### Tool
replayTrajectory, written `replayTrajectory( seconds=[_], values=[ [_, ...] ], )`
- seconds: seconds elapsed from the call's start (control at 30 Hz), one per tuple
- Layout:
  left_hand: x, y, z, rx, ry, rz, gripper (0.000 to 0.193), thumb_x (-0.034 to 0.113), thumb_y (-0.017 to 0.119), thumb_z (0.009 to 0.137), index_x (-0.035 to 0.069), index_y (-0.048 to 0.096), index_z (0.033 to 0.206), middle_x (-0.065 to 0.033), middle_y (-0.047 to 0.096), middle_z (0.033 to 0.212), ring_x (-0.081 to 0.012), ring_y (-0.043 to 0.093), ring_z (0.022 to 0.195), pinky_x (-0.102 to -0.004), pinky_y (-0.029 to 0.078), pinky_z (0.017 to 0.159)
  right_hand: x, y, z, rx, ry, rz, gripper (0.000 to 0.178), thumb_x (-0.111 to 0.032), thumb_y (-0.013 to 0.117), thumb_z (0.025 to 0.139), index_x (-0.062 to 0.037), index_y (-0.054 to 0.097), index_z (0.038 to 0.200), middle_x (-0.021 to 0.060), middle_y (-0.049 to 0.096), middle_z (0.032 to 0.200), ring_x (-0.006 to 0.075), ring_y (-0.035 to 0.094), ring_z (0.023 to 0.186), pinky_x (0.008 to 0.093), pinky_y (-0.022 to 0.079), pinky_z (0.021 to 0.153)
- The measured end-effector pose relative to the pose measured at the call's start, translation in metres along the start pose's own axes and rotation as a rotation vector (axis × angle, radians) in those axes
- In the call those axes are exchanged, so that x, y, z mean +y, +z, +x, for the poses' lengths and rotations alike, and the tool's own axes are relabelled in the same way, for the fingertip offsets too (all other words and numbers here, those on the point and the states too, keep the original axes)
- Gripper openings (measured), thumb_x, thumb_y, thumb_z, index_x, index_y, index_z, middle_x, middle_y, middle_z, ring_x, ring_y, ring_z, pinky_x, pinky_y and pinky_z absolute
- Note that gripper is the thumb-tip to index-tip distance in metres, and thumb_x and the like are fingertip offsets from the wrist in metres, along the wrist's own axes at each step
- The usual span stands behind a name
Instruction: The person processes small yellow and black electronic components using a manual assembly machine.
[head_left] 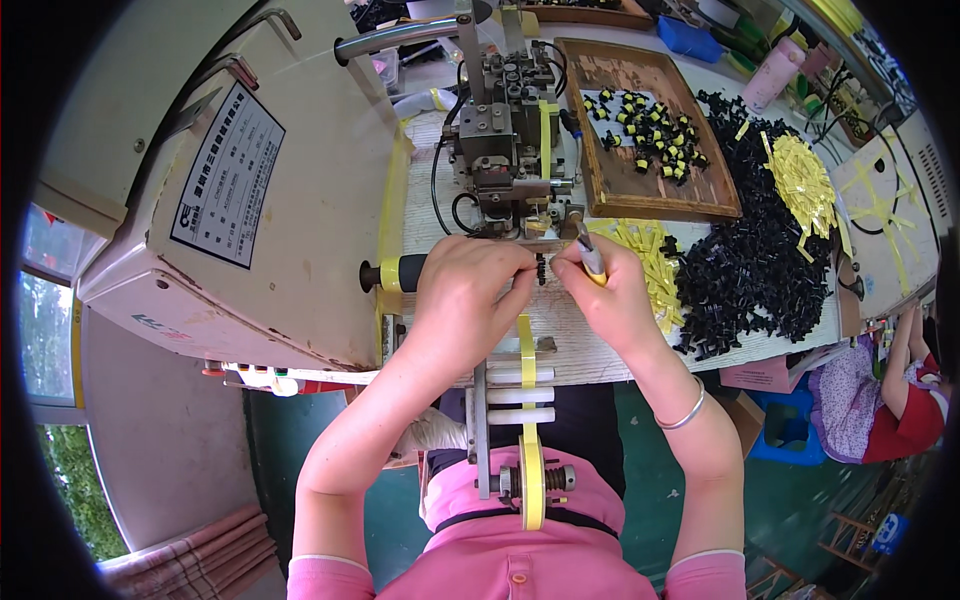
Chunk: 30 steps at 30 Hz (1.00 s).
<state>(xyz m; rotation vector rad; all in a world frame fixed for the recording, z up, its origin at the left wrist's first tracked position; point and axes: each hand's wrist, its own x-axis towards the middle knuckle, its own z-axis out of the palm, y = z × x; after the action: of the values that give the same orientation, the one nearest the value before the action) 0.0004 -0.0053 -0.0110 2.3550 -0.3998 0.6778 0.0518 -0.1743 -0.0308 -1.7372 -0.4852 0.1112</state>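
Note:
My left hand (470, 285) is closed in a pinch in front of the small metal press machine (490, 135). What its fingertips grip is too small to make out. A small black part (541, 269) shows just beside those fingertips, between my two hands. My right hand (610, 285) is wrapped round a pen-like tool (591, 258) with a metal front and a yellow grip. Its thumb and forefinger come together close to the black part. Below my hands, a yellow tape strip (528, 360) runs over white rollers (520, 395) from a reel near my waist.
At right lie yellow strips (650, 265), a heap of black plastic parts (755, 285) and more yellow strips (800, 180). A wooden tray (650, 205) behind holds yellow-and-black pieces (655, 130). The large beige machine housing (300, 200) stands at left. Another person (880, 395) sits at far right.

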Motion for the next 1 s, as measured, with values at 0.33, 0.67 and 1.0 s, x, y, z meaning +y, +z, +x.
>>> replayTrajectory(
  seconds=[0.33,0.67,1.0],
  values=[
    [-0.003,-0.003,0.001,-0.024,0.028,-0.001,0.013,0.002,0.069,0.072,0.006,0.064,0.083,-0.0058,0.068,0.084,-0.0258,0.063,0.077,-0.0367,0.044,0.071,-0.018,0.010,-0.001,0.055,-0.236,-0.184,0.007,-0.003,0.061,0.082,0.0000,0.057,0.077,0.0022,0.053,0.068,0.0090,0.048,0.063,0.0248,0.038,0.059],
    [0.002,0.002,0.003,0.012,-0.054,-0.006,0.016,0.003,0.071,0.069,0.004,0.063,0.083,-0.0076,0.067,0.084,-0.0258,0.064,0.079,-0.0368,0.045,0.072,-0.012,0.006,0.010,0.024,-0.016,-0.109,0.008,-0.005,0.063,0.082,-0.0004,0.058,0.079,0.0028,0.056,0.070,0.0088,0.050,0.065,0.0251,0.041,0.060],
    [0.004,0.008,0.007,0.081,-0.068,-0.059,0.016,0.002,0.067,0.067,0.007,0.054,0.075,-0.0042,0.059,0.073,-0.0256,0.058,0.070,-0.0367,0.040,0.068,-0.011,-0.016,-0.024,-0.082,0.063,-0.114,0.018,-0.012,0.056,0.092,0.0010,0.052,0.103,0.0049,0.059,0.073,0.0106,0.056,0.061,0.0244,0.044,0.055]
  ],
)
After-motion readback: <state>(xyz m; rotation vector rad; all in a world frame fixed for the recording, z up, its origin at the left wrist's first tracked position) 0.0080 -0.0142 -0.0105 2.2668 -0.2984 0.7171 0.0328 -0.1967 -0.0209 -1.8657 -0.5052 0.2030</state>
